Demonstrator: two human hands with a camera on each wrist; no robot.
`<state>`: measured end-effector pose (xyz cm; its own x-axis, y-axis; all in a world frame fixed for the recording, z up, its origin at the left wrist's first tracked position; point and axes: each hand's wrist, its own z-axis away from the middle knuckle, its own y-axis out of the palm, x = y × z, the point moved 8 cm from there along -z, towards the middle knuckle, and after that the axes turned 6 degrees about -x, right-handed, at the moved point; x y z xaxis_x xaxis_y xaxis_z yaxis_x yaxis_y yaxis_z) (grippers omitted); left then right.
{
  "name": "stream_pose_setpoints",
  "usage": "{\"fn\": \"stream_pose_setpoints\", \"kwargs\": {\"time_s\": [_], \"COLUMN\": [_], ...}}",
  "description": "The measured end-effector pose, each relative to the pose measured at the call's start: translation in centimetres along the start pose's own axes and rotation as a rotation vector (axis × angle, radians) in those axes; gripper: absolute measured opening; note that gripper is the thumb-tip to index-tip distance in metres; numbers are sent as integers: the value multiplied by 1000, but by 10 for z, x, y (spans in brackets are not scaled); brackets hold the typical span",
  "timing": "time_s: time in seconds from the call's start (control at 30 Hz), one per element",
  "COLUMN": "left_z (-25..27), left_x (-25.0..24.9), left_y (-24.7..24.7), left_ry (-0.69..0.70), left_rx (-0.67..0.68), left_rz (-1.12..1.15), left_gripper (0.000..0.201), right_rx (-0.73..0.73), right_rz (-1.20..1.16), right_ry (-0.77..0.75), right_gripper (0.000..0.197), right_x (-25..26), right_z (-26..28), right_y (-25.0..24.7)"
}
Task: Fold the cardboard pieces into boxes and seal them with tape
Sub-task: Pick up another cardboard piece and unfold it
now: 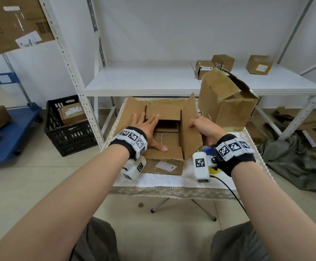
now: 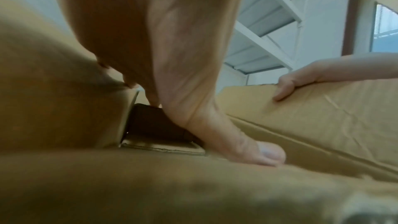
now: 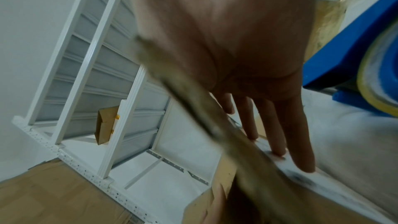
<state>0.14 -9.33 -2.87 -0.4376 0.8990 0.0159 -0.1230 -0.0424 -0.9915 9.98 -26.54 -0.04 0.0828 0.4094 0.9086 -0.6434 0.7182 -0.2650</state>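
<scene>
An open brown cardboard box (image 1: 164, 162) sits on a small table covered with a white cloth (image 1: 153, 180). My left hand (image 1: 145, 127) lies spread flat over it: the fingers press the far flap (image 1: 162, 112) and the thumb (image 2: 258, 152) presses the near flap (image 1: 168, 152). My right hand (image 1: 204, 127) holds the upright right flap (image 1: 190, 136) at its top edge. The thumb is on the inside, and the straight fingers (image 3: 301, 134) lie along the outer face. A blue tape dispenser (image 3: 344, 40) with a yellowish roll (image 3: 379, 74) lies on the cloth under my right wrist.
A larger taped box (image 1: 225, 102) stands tilted at the table's back right, close to my right hand. Behind is a white shelf (image 1: 144, 80) with small boxes (image 1: 258, 65). A black crate (image 1: 68, 127) and blue cart (image 1: 12, 132) stand left; flattened cardboard (image 1: 304, 119) lies on the floor right.
</scene>
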Motion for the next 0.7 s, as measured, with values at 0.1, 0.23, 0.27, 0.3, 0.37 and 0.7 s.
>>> {"fn": "stream_pose_setpoints", "kwargs": {"time_s": [0.1, 0.23, 0.27, 0.3, 0.37, 0.7], "left_z": [-1, -1, 0, 0, 2, 7], "left_x": [3, 1, 1, 1, 1, 7], "left_y": [10, 15, 16, 15, 12, 3], "left_ry": [-25, -39, -42, -42, -38, -18], "left_rx": [57, 102, 108, 108, 99, 71], "left_rz": [11, -3, -3, 0, 26, 124], "left_gripper": [145, 142, 142, 142, 142, 138], "right_rx": [10, 30, 30, 17, -16, 14], "right_rz": [-18, -68, -65, -60, -65, 309], "right_ry": [15, 9, 9, -1, -60, -525], "right_gripper": [11, 12, 12, 12, 19, 52], "right_x": [-5, -11, -12, -11, -6, 32], "right_z": [-1, -5, -6, -6, -5, 6], "right_y": [-2, -3, -3, -4, -7, 33]}}
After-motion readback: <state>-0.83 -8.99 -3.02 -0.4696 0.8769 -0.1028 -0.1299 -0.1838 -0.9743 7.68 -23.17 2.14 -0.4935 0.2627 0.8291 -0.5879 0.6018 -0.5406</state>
